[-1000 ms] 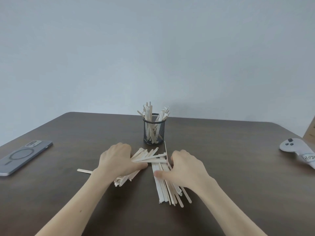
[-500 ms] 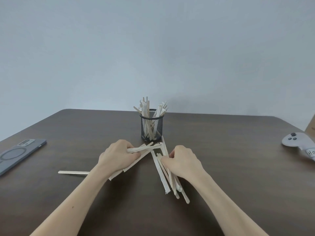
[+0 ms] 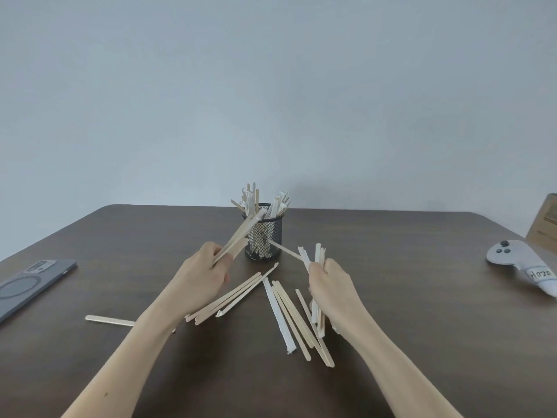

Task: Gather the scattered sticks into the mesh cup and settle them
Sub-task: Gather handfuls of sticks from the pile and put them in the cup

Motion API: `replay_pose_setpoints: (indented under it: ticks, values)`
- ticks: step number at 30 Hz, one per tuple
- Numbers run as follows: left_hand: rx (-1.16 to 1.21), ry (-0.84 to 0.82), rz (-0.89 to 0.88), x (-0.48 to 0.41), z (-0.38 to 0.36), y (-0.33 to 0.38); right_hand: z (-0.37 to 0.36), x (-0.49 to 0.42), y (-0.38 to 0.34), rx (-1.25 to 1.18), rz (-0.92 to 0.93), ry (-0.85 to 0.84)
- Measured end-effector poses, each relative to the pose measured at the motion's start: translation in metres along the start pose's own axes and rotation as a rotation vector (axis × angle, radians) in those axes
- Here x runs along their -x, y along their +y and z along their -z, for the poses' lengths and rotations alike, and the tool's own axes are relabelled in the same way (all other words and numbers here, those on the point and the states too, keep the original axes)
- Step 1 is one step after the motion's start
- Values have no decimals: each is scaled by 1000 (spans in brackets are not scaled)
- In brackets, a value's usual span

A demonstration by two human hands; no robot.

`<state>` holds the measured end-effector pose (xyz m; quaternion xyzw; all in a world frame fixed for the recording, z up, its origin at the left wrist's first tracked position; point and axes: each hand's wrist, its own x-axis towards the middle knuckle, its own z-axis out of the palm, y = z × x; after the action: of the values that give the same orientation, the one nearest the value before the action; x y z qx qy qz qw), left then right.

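Note:
A black mesh cup (image 3: 266, 236) stands at the table's middle back with several pale sticks upright in it. My left hand (image 3: 205, 274) is closed on a bundle of sticks (image 3: 239, 235) that slants up to the cup's rim. To the right of the cup, my right hand (image 3: 331, 282) grips a second bundle of sticks (image 3: 316, 257), held nearly upright above the table. Several loose sticks (image 3: 289, 315) lie fanned on the table between and below my hands. One single stick (image 3: 108, 319) lies flat to the left of my left forearm.
A grey phone (image 3: 27, 285) lies at the left edge of the dark wooden table (image 3: 422, 342). A white controller (image 3: 524, 267) rests at the right edge, with a cardboard box (image 3: 545, 227) behind it. A plain wall stands behind the table.
Both hands have lifted off the table, each with a bundle of sticks. The left bundle has risen to the cup's rim. The remaining sticks are left fanned out below.

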<state>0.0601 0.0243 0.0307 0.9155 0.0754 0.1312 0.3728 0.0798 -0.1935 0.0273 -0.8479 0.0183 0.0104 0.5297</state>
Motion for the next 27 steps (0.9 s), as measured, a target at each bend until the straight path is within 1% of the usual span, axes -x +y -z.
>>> replay_pose_setpoints:
  ticks: [4,6,8,10,13,16,18,20,24,27]
  values:
    - [47,23,-44,3,0,4,0,1,3,-77,41,25]
    - [90,31,-37,3,-1,6,0,1,1,-208,49,14]
    - [160,39,-21,3,-3,8,0,3,-2,-376,24,-39]
    - [285,41,-3,5,-5,12,-1,4,-7,-539,-14,-99]
    - [493,22,37,8,-6,16,-3,5,-12,-752,-59,-139]
    - [598,-4,25,11,-9,20,-3,6,-16,-897,-104,-178]
    - [614,16,4,11,-11,22,-5,6,-18,-907,-93,-218]
    - [636,47,-5,12,-14,24,-8,6,-17,-845,-44,-242]
    - [706,129,-49,15,-16,28,-14,9,-12,-540,222,-149]
    - [731,225,-108,17,-17,32,-17,9,-13,-495,361,-63]
